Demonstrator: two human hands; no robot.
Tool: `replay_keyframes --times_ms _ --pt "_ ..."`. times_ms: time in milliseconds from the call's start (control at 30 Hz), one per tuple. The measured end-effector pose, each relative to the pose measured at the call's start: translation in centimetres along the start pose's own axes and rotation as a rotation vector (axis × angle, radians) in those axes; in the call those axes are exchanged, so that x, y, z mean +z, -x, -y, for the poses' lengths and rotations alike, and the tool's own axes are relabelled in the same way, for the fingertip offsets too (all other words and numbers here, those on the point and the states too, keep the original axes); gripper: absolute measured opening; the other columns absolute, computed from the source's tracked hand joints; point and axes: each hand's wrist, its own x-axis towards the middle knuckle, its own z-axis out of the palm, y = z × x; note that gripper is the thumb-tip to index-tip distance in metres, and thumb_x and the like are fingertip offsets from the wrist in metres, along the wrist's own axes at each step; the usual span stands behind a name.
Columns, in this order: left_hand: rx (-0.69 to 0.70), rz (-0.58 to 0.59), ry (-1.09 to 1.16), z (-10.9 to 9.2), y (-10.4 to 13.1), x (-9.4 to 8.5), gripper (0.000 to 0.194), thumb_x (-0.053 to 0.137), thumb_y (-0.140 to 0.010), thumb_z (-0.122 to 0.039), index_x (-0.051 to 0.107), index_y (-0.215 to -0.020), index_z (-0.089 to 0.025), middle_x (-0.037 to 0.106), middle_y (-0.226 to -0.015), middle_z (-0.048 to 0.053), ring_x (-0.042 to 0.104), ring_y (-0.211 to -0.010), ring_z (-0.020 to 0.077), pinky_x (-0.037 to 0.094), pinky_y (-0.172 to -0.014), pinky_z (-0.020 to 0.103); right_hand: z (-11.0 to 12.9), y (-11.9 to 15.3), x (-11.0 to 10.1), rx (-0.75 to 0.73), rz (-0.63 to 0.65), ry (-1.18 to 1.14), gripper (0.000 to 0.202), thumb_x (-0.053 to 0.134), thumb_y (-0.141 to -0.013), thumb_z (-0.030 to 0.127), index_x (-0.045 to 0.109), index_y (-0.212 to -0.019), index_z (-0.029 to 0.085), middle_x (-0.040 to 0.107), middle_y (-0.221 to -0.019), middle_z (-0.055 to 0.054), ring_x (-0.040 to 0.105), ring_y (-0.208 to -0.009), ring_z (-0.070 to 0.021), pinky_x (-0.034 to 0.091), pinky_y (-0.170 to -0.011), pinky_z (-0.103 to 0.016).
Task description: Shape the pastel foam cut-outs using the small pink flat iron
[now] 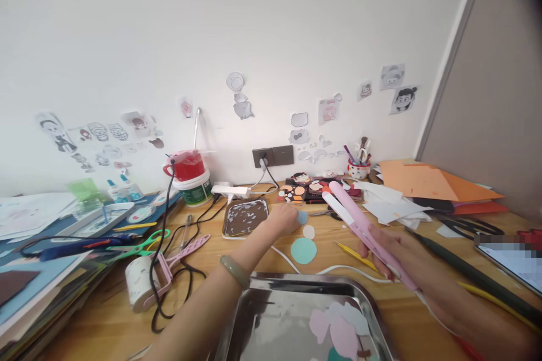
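Note:
My right hand is wrapped around a pink hair straightener. Its two plates are spread apart at the tip, above the table. Reaching across the table, my left hand has its fingers curled down at a small blue cut piece; the fingertips are partly hidden. Just in front of that hand lie a cream round piece and a larger turquoise disc. Pink and pale cut pieces rest in a metal tray nearest me.
Behind my left hand is a stained shallow dish. Cords cross the wooden table. Green-handled scissors and a lint roller are at left, a phone at right. A red-and-white bucket stands by the wall.

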Motion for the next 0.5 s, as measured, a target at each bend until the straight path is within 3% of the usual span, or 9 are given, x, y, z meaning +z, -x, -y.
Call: replay_keyframes --times_ms 233,367,500 --pt "0.069 0.026 -0.066 0.5 -1.0 0.8 0.022 0.044 -0.078 -0.029 0.053 -0.09 -0.013 0.055 -0.089 0.005 0.053 -0.077 0.0145 0.044 -0.068 0.034 0.0 -0.2 -0.3 0.015 -0.001 0.0 0.048 0.032 -0.075 0.056 0.053 -0.055 0.016 0.039 -0.037 0.003 0.033 -0.037 -0.0089 0.025 -0.039 -0.021" --pt "0.047 -0.044 -0.064 1.1 -0.7 0.3 0.021 0.044 -0.078 -0.027 0.053 -0.089 -0.011 0.056 -0.084 0.005 0.054 -0.076 0.0149 0.044 -0.068 0.034 -0.4 -0.3 -0.4 0.025 0.014 -0.018 0.048 0.034 -0.072 0.058 0.05 -0.054 0.017 0.039 -0.037 0.003 0.034 -0.037 -0.0092 0.025 -0.04 -0.021" --pt "-0.05 -0.164 -0.038 1.8 0.3 -0.2 0.024 0.032 -0.082 -0.015 0.044 -0.101 -0.008 0.053 -0.094 0.014 0.052 -0.087 0.0202 0.041 -0.07 0.034 -0.5 -0.3 -0.4 0.014 0.032 -0.026 0.051 0.031 -0.073 0.06 0.051 -0.057 0.016 0.039 -0.038 0.003 0.033 -0.039 -0.009 0.025 -0.041 -0.021"
